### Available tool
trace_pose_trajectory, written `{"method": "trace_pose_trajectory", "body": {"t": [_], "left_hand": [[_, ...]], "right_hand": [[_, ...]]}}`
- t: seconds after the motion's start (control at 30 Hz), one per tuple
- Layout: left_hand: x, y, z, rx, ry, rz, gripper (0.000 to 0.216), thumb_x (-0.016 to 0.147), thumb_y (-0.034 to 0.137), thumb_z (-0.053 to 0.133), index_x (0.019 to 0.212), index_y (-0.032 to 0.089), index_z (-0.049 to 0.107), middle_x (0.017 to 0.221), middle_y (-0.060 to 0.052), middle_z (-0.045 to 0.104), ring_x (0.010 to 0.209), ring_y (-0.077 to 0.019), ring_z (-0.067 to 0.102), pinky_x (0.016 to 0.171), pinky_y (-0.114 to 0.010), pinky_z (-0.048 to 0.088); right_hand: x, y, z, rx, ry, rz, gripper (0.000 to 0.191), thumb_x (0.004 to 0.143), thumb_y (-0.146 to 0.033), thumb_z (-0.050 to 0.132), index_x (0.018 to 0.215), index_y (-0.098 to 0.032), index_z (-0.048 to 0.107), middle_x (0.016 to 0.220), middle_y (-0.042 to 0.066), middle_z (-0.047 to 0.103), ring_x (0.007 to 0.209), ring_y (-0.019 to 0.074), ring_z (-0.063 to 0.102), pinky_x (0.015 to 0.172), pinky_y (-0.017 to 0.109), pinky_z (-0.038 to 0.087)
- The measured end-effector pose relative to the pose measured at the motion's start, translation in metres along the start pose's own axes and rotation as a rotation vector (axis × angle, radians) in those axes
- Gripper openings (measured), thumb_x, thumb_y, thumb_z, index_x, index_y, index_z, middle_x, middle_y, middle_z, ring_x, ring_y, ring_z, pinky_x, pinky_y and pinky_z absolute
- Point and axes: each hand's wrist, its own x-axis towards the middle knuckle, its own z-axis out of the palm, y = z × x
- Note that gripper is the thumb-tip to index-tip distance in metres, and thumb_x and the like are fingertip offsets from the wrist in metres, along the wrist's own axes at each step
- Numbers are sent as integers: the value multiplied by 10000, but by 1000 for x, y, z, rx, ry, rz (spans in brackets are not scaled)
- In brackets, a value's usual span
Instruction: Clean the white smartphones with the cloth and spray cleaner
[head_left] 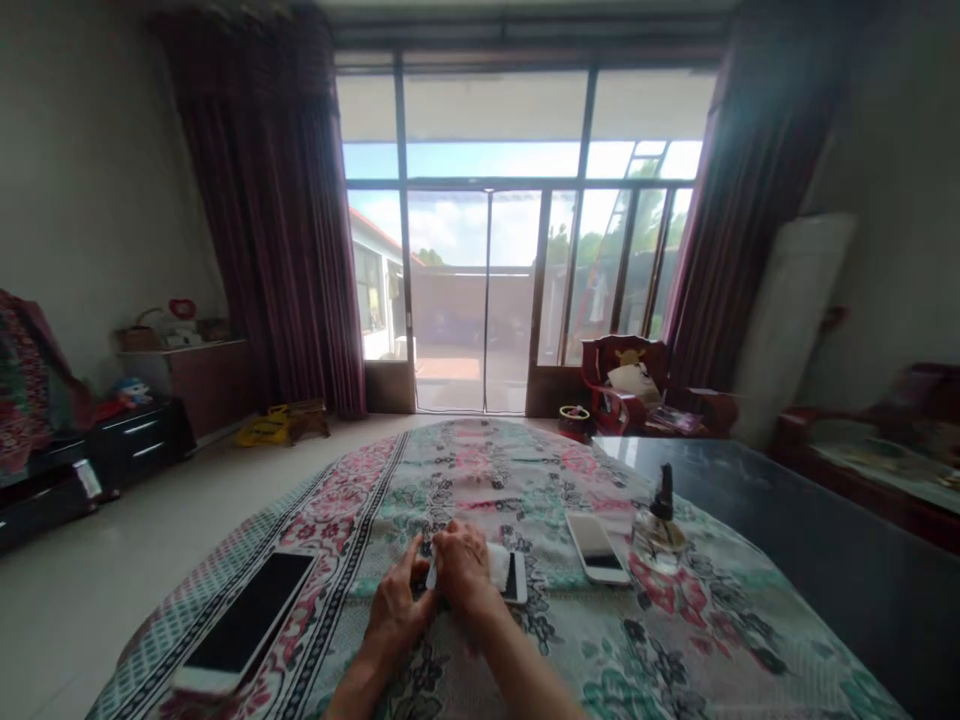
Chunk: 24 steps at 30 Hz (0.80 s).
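Note:
A white-framed phone (520, 578) lies crosswise on the flowered tablecloth in front of me, screen up. My right hand (461, 562) presses down on it with bent fingers over a white tissue or cloth (498, 566), which sticks out on the right side of the hand. At the phone's left end, my left hand (399, 597) steadies its edge between thumb and fingers. Most of the screen is hidden under my right hand and the white piece.
A larger white phone (246, 620) lies at the left. To the right are another white phone (598, 548) and a clear bottle (660, 535) with a black pump top. Beyond the tablecloth (480, 460) stand a dark table (720, 480), a red wooden chair (626, 375) and glass doors.

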Motion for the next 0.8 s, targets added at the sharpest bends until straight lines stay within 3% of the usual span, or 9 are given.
{"method": "trace_pose_trajectory", "body": {"t": [0.17,0.33,0.5,0.67,0.8], "left_hand": [[-1,6,-1,29,0,-30,653,689,265,625,1319,141,506,922,-53,698,883,-211,651,871,-335,496],[-1,11,-3,19,-7,-2,636,701,301,603,1312,145,516,878,-40,704,848,-204,657,839,-324,505],[0,9,-1,99,18,-10,645,693,296,606,1314,147,513,873,-37,701,845,-204,658,825,-321,502],[2,-1,5,278,137,73,651,685,296,613,1311,143,519,1138,-112,662,1095,-276,593,962,-401,455],[4,-11,8,414,152,111,505,687,346,633,1141,125,650,1279,-156,591,1218,-319,516,1034,-418,410]], "right_hand": [[-6,12,6,44,-9,-118,251,911,-265,463,876,-250,711,1013,61,657,983,224,559,873,350,372],[-20,11,-15,92,-61,-183,256,898,-267,475,826,-252,720,1000,53,660,961,209,566,876,337,369],[-24,12,-30,103,-83,-204,237,873,-219,490,894,-246,725,998,53,668,945,189,575,871,299,367],[-17,16,-24,47,-12,-196,245,882,-226,472,883,-231,716,973,58,669,928,203,569,841,306,373],[-17,17,-23,20,15,-214,251,892,-228,451,873,-236,701,971,47,664,929,204,558,827,311,372]]}}
